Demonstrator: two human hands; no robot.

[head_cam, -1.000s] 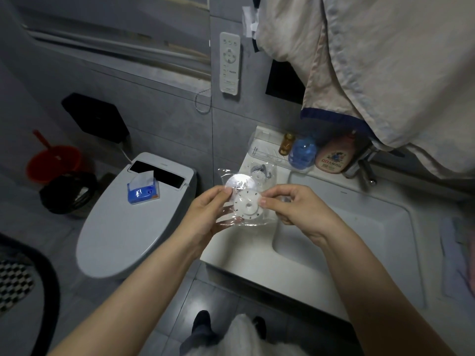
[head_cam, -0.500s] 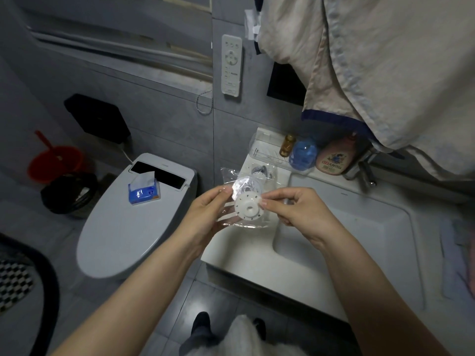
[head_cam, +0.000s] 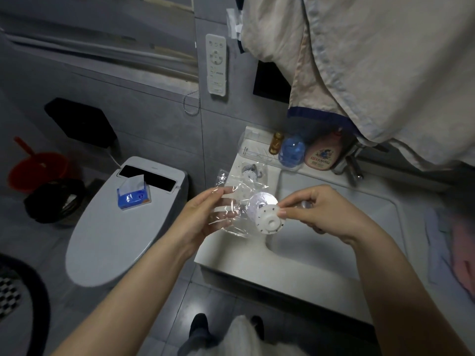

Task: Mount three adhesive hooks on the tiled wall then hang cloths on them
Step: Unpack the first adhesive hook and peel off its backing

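Since a second ago the white disc-shaped adhesive hook (head_cam: 267, 219) has come out of its clear plastic wrapper (head_cam: 235, 201) and shifted toward the right, the two hands drawing apart. Now the right hand (head_cam: 318, 211) pinches the hook's rim between thumb and fingertips, closed on it, above the front left part of the sink (head_cam: 334, 253). Beside it, the left hand (head_cam: 203, 222) is closed loosely on the crumpled wrapper, fingers curled round the film, which still touches the hook's back edge. On the white counter (head_cam: 231, 253) behind the hands lies another wrapped hook (head_cam: 250, 172), near a clear tray (head_cam: 253, 150) with a small amber bottle (head_cam: 276, 142), a blue bottle (head_cam: 291, 152) and a pink bottle (head_cam: 323, 154). Pale cloths (head_cam: 372, 73) hang over the sink at upper right. A white remote (head_cam: 216, 64) is fixed to the grey tiled wall (head_cam: 154, 129). To the left stands the closed toilet (head_cam: 110, 222) with a blue tissue pack (head_cam: 133, 195) on its lid.
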